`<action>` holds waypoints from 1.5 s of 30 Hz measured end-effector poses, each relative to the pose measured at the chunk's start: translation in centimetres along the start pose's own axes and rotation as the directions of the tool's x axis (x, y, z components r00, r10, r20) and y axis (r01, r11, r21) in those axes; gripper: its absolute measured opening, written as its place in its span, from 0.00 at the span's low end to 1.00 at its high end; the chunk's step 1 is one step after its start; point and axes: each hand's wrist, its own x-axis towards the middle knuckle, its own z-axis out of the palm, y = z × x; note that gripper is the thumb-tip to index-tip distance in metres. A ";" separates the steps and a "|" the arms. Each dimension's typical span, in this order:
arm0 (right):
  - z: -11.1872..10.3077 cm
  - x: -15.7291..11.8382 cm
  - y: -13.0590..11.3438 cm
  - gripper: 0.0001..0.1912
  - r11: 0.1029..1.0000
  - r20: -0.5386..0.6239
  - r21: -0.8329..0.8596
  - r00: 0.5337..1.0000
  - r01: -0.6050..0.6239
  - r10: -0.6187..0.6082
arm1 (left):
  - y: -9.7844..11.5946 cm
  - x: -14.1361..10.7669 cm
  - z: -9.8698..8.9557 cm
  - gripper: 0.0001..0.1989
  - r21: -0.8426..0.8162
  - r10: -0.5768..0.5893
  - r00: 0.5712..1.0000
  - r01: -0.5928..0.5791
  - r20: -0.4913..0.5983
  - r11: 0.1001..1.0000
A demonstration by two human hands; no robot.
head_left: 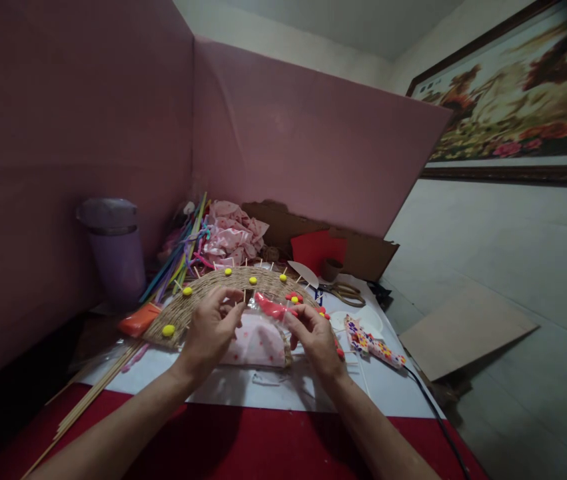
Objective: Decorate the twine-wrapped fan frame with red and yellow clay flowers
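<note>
My right hand (316, 337) pinches the lower right end of a clear plastic packet of red clay (272, 308). Beside the packet's left edge, my left hand (216, 327) has its fingers curled together; what lies between their tips is too small to make out. Both hands are above an arch wrapped in tan twine (203, 293), with toothpicks sticking out along its rim. Yellow clay discs (253, 281) dot the arch, and red petals (339, 352) sit around some on its right side. Pink spotted fabric (256, 343) fills the space beneath the packet.
A patterned glue gun (373, 343) with a black cord lies at right, near scissors (346, 292). Orange clay (139, 320) and wooden sticks (96, 393) are at left. Behind stand a purple lidded cup (116, 257), pipe cleaners (176, 250), crumpled pink fabric (233, 233) and pink panels (303, 133).
</note>
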 end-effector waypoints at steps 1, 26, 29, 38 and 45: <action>0.2 0.0 0.1 0.13 0.999 -0.010 0.023 1.000 -0.022 0.022 | 0.0 -0.4 0.2 0.05 0.074 0.106 0.994 -0.106 0.002 0.992; 2.0 -1.3 -0.3 0.12 0.959 0.099 0.267 0.992 -0.098 0.073 | -0.7 -2.3 1.9 0.04 0.095 0.131 0.975 -0.150 0.182 0.984; 2.3 -1.4 0.0 0.12 0.957 0.144 0.263 0.986 -0.125 0.089 | -0.8 -2.4 2.1 0.03 0.123 0.156 0.975 -0.176 0.157 0.977; 2.7 -1.6 0.3 0.14 0.947 0.162 0.281 0.981 -0.153 0.110 | -1.1 -2.5 2.3 0.05 0.107 0.176 0.977 -0.189 0.116 0.976; 2.8 -1.7 0.3 0.13 0.953 0.157 0.268 0.982 -0.142 0.102 | -0.8 -2.6 2.0 0.03 0.178 0.233 0.965 -0.252 0.122 0.951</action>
